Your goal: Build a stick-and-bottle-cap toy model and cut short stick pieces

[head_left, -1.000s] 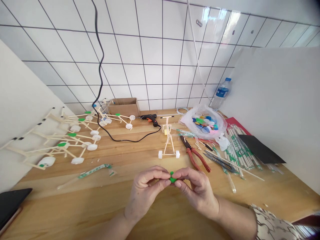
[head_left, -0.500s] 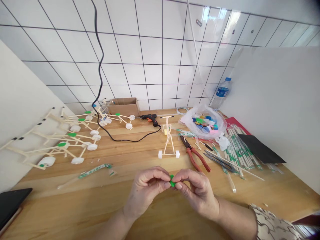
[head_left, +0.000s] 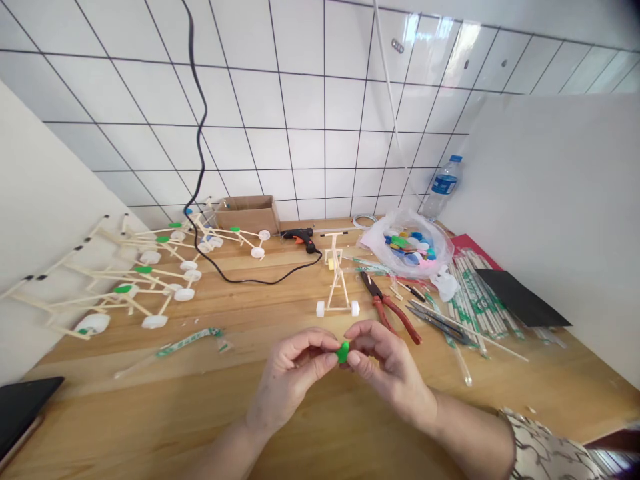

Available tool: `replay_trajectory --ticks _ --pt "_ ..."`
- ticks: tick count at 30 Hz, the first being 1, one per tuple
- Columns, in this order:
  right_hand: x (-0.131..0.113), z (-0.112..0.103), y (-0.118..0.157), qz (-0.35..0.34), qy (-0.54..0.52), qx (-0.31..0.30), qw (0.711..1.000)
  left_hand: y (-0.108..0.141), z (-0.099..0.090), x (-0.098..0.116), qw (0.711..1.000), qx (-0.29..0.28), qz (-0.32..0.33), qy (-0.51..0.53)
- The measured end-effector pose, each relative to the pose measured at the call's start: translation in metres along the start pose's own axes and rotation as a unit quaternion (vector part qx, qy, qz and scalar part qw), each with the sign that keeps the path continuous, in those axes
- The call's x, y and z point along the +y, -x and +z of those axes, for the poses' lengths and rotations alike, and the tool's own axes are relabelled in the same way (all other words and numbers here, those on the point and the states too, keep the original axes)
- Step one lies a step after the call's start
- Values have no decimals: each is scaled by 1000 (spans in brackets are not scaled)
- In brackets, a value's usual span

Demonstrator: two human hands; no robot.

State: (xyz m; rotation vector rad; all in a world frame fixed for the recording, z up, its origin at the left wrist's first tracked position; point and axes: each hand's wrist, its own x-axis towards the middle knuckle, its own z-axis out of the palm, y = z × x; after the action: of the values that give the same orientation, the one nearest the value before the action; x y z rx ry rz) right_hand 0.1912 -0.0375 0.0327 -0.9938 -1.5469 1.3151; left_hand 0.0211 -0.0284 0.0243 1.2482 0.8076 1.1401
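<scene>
Two bare hands and one small green lump, that's the whole action here. The left hand [head_left: 293, 377] and right hand [head_left: 390, 367] meet over the tabletop [head_left: 150, 427], and the grip is clenched on the green lump [head_left: 343, 352], pinched between fingers from both sides. It sits just in front of the standing stick frame, not touching it. Can't tell for sure what it is, but it looks like soft modelling clay: probably very light, easy to dent, and a bit fiddly at this size. I'd hold it by the edges with fingertips only.

Quick count of the rest: one stick frame [head_left: 336, 280] stands mid-tabletop on white wheels. Around five more frames [head_left: 150, 273] are piled on the left, though they overlap too much for an exact number. There's one pair of red-handled pliers [head_left: 393, 313], one glue gun [head_left: 300, 239], one cardboard box [head_left: 249, 215] and one plastic bag of bottle caps [head_left: 407, 245]. Add one water bottle [head_left: 443, 187], one black phone [head_left: 20, 407] and a big pile of paper-wrapped sticks [head_left: 475, 300], way too many to count.
</scene>
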Motion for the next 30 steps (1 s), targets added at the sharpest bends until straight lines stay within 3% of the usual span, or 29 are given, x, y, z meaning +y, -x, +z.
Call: replay_trajectory --ticks 8,17,26,30 --pt "-2 -2 -9 88 -40 3 995 -2 2 5 996 21 -48 -65" --pt "5 -1 -12 123 -164 3 979 0 6 3 968 26 126 -217" --pt "4 -3 -12 143 -103 -24 984 0 7 2 960 15 145 -237" --pt "7 -1 -11 146 -145 -9 979 0 9 1 954 27 169 -245"
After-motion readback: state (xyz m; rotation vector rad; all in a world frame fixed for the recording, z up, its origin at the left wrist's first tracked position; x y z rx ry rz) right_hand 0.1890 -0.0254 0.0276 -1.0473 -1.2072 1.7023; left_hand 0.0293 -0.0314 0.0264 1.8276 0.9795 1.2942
